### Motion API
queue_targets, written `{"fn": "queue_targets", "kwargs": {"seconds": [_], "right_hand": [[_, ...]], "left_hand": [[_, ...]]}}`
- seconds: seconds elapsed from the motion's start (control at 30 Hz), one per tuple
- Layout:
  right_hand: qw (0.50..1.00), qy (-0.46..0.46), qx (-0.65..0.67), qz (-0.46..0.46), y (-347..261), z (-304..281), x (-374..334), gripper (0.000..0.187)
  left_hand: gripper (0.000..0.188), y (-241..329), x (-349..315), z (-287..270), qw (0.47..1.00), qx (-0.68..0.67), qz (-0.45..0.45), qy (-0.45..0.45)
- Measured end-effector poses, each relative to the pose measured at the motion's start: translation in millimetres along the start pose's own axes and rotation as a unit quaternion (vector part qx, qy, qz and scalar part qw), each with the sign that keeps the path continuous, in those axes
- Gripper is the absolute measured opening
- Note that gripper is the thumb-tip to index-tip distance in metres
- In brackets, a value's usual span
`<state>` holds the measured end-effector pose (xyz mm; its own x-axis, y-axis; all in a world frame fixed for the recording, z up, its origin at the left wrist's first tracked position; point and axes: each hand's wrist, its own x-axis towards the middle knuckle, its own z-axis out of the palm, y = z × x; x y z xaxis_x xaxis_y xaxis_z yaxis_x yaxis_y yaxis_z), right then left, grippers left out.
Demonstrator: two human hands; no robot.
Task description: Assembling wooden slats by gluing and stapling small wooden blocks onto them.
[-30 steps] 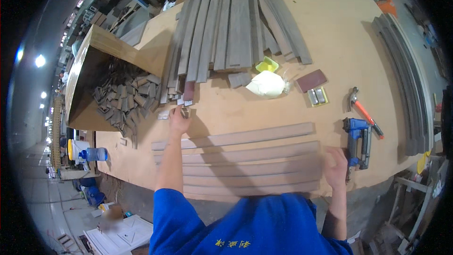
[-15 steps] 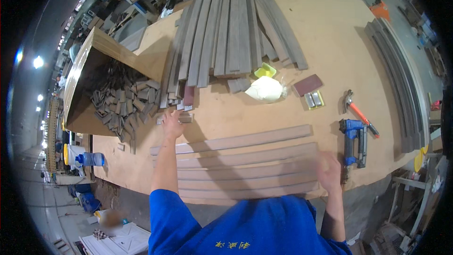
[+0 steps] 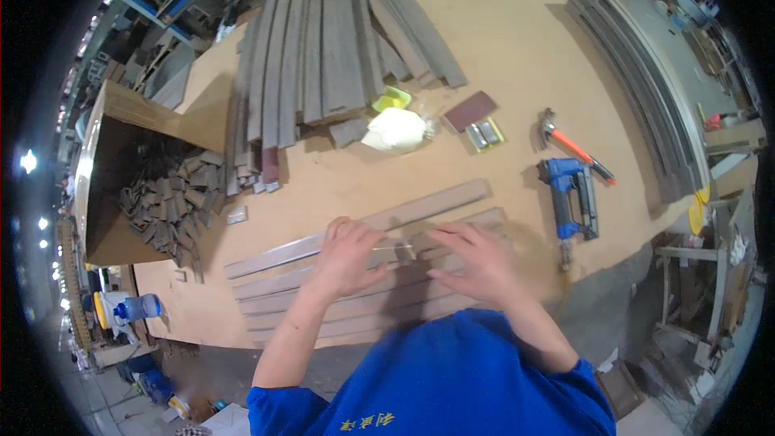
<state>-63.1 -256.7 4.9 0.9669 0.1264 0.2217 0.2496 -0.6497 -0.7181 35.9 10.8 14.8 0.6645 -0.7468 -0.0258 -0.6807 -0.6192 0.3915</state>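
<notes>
My left hand (image 3: pixel 349 260) is over the middle of the row of long wood strips (image 3: pixel 282 279), its fingers curled round one end of a short wood block (image 3: pixel 395 253). Opposite it, my right hand (image 3: pixel 475 262) is slightly blurred, thumb and fingers apart, close to the block's other end; I see no grip on it. Several strips lie side by side in front of me, partly hidden by both hands and their shadow. Another short block (image 3: pixel 236 215) rests on the table beyond the strips' left end.
A cardboard box (image 3: pixel 101 186) on its side spills small wood pieces. Long grey boards (image 3: pixel 323 48) are piled at the back. Rightward lie a blue nail gun (image 3: pixel 571 198), an orange-handled hammer (image 3: pixel 573 147), a dark red sanding sheet (image 3: pixel 471 111) and stacked dark strips (image 3: pixel 638 89).
My left hand has come from beside the box to the strips, bringing a short wood block. My right hand has moved left toward it. The whole view has shifted.
</notes>
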Motion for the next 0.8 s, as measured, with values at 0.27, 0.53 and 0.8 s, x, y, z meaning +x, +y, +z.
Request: {"fn": "queue_targets", "kwargs": {"seconds": [0.27,0.53,0.8], "right_hand": [[1.000,0.005,0.004,0.013,13.8,-1.0,-20.7,0.053],[0.993,0.112,-0.016,-0.014,14.1,-9.3,-36.9,0.052],[0.987,0.148,-0.066,-0.011,5.3,-12.0,-38.1,0.053]], "left_hand": [[0.053,64.5,27.8,8.6,0.991,-0.112,0.029,0.069],[0.034,68.1,30.3,32.9,0.776,-0.586,-0.228,-0.040],[0.032,81.1,32.5,26.3,0.815,-0.535,-0.222,-0.010]]}}
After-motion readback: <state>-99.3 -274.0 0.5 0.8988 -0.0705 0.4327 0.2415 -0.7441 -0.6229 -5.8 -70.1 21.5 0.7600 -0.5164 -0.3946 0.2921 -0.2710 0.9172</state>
